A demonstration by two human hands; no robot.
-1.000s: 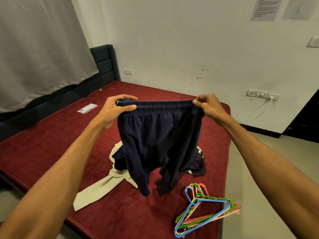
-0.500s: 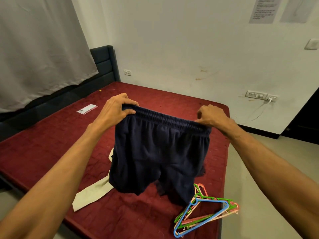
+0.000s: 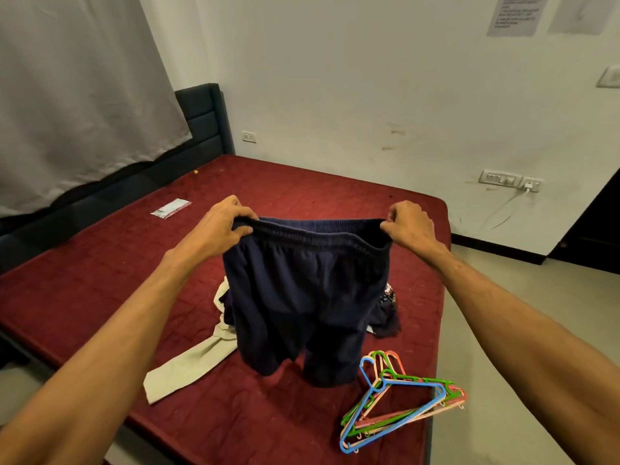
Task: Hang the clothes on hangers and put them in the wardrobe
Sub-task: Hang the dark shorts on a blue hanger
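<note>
Navy blue shorts [image 3: 302,297] hang in the air over the bed, legs down, stretched by their elastic waistband. My left hand [image 3: 221,228] grips the waistband's left end and my right hand [image 3: 407,226] pinches its right end. Behind the shorts a pile of clothes lies on the bed: a beige garment [image 3: 191,364] stretches toward the front edge and a dark garment [image 3: 387,313] shows at the right. A stack of plastic hangers [image 3: 399,402], blue on top of green and pink ones, lies near the bed's front right corner.
The dark red mattress [image 3: 100,280] fills the middle of the view, with a dark headboard [image 3: 204,119] and a grey curtain [image 3: 77,95] at the left. A small clear packet [image 3: 171,208] lies on the bed. Wall sockets [image 3: 510,181] and grey floor [image 3: 503,297] are at the right.
Both hands have lowered the shorts and levelled the waistband after a tilt to the right. The shorts' legs now hang close to the mattress beside the hangers.
</note>
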